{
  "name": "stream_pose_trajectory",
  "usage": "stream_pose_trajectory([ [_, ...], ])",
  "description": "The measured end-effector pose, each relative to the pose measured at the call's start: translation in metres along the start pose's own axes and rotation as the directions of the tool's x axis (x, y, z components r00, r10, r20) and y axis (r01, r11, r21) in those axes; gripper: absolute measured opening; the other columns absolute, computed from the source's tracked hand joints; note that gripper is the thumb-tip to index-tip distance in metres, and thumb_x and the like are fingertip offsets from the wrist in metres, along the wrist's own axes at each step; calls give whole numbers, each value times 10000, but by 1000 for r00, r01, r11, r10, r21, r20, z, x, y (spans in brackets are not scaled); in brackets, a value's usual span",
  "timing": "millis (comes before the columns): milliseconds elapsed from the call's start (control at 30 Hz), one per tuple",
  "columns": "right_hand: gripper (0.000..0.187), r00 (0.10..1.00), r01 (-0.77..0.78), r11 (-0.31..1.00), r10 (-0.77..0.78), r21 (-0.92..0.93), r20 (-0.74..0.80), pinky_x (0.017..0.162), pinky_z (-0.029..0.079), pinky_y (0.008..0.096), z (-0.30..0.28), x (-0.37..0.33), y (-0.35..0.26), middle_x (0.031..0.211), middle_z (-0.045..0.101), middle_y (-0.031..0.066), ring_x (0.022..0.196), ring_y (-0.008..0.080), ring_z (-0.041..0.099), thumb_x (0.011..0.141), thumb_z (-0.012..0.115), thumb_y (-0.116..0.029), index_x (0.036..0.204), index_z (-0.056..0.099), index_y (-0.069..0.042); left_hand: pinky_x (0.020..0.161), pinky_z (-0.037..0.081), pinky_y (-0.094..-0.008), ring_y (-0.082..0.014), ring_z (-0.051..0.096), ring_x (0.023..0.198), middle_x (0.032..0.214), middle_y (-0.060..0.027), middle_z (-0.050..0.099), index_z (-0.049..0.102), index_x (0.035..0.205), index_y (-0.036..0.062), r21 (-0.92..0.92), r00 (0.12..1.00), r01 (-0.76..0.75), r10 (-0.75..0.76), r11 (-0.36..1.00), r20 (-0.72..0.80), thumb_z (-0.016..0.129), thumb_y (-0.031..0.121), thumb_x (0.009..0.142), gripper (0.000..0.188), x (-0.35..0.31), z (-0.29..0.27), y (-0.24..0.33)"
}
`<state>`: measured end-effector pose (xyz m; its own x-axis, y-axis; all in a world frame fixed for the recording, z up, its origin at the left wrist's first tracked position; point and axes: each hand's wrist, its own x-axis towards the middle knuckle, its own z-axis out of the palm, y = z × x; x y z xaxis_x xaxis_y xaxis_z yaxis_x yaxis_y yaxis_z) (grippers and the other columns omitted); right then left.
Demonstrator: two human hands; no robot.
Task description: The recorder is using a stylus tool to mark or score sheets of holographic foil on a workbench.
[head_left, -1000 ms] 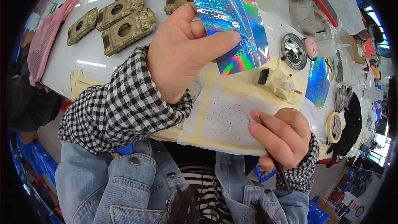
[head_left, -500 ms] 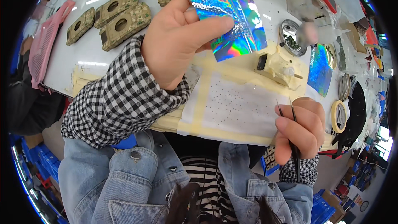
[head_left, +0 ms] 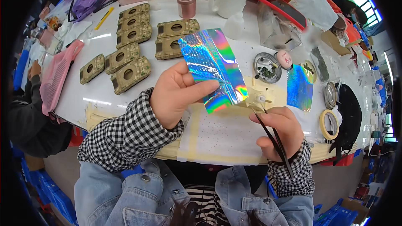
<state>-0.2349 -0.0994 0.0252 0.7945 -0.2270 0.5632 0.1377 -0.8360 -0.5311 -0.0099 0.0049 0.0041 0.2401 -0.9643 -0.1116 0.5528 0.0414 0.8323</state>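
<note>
On the white table [head_left: 98, 90], I see a pink disc [head_left: 284, 60] bearing a small red mark; above the tabletop, the left hand [head_left: 178, 94] pinches a shiny rainbow-blue sheet [head_left: 226, 65], textured in rows, while the right hand [head_left: 287, 132] grips black tweezers [head_left: 279, 155].

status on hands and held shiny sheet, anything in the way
Left hand pinching holographic sheet. Right hand holding black tweezers, tips apart. Nothing visible between tweezers and sheet.

bright; window [head_left: 361, 1] upper right; rainbow glare on foil [head_left: 217, 65]; edges curved, perhaps soft.
</note>
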Motion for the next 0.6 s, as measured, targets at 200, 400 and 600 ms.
stream_pose_trajectory([
  [200, 444, 995, -27, 995, 36, 92, -90, 727, 566, 342, 14, -3, -1, 998, 674, 178, 894, 284, 676, 726, 800, -117, 1096, 588, 10, 835, 532, -289, -171, 654, 957, 1085, -131, 668, 553, 1175, -27, 39, 995, 63, -66, 997, 76, 606, -20, 883, 297, -7, 8, 5],
  [400, 394, 991, 132, 982, -133, -133, -1, 763, 559, 339, 2, 8, -6, 1000, 664, 119, 924, 272, 669, 700, 805, -107, 1055, 660, -14, 892, 514, -297, -159, 631, 1011, 1132, -128, 649, 547, 1188, -28, 58, 993, 63, -69, 996, 99, 607, -18, 885, 310, -13, 10, 1],
  [600, 369, 990, 136, 983, -138, -124, -4, 778, 564, 353, 9, 8, -5, 988, 647, 120, 915, 273, 663, 698, 798, -102, 1035, 677, -12, 911, 498, -287, -137, 623, 1004, 1131, -108, 647, 543, 1203, -23, 166, 983, 103, -126, 981, 136, 620, -21, 874, 338, -15, 8, -1],
])
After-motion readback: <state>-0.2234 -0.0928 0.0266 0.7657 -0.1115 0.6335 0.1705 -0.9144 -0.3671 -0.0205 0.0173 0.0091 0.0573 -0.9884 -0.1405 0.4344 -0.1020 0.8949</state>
